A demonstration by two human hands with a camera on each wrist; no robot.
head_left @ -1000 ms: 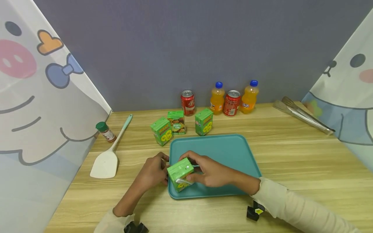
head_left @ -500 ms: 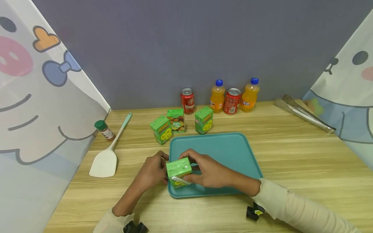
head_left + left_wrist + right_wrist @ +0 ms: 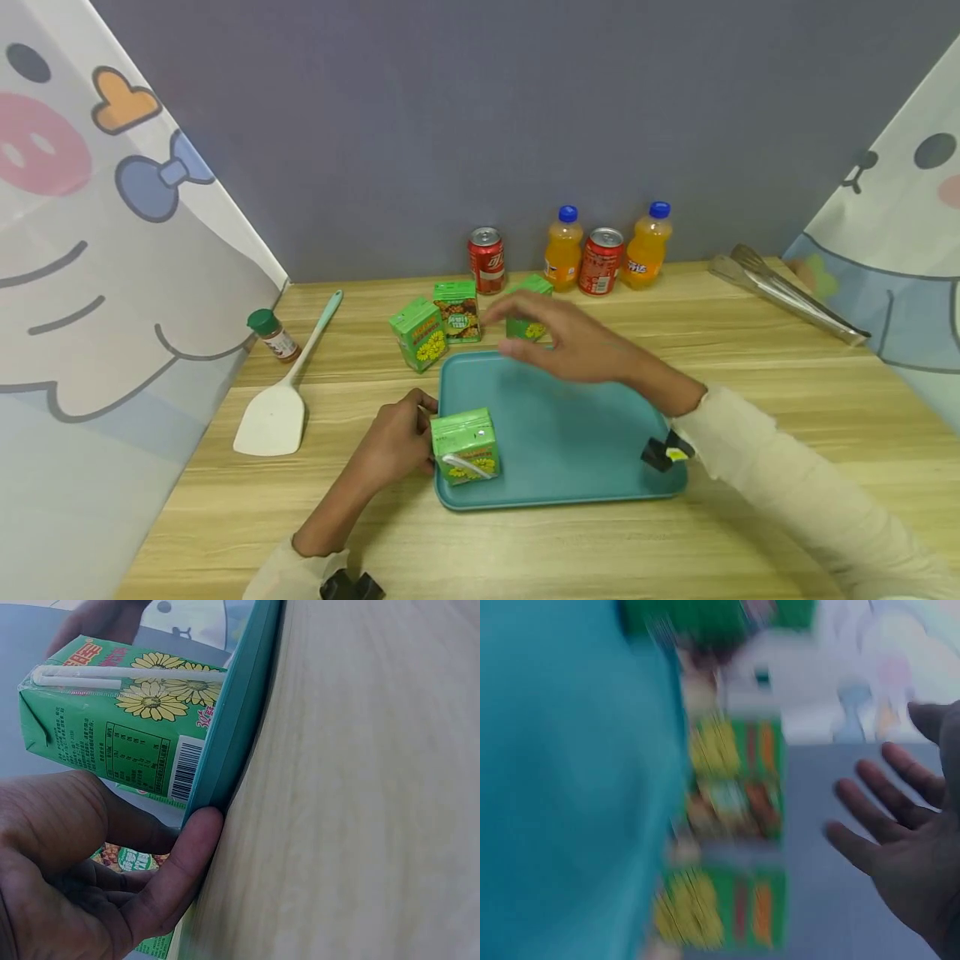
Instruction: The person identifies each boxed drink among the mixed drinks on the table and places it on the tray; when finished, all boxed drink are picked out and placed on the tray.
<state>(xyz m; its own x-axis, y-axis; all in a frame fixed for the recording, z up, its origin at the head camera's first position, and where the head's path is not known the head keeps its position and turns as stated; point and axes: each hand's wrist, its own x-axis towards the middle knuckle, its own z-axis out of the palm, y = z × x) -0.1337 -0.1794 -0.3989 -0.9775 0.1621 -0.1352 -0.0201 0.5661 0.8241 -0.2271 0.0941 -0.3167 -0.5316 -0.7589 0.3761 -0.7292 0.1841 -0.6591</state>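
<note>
My left hand [image 3: 395, 446] pinches the left rim of the teal tray [image 3: 585, 446]; its fingertips meet the edge in the left wrist view. A green drink carton [image 3: 467, 450] with a white straw [image 3: 127, 673] on its face stands upright on the tray's left end, beside that hand. My right hand [image 3: 573, 337] is over the tray's far side with fingers spread, holding nothing. From the head view it partly hides another green carton [image 3: 536, 327]. Two more cartons, one with daisies [image 3: 420, 335] and one with brown pictures [image 3: 459, 314], stand behind the tray.
Along the back wall stand red cans [image 3: 487, 262] and orange drink bottles [image 3: 647, 250]. A white spatula [image 3: 272, 417] and a seasoning jar [image 3: 274, 335] lie at left. Metal tongs [image 3: 795, 300] rest at the back right.
My right hand has let go of the drink carton on the tray and moved up and right toward the back cartons. My left hand stays at the tray's rim.
</note>
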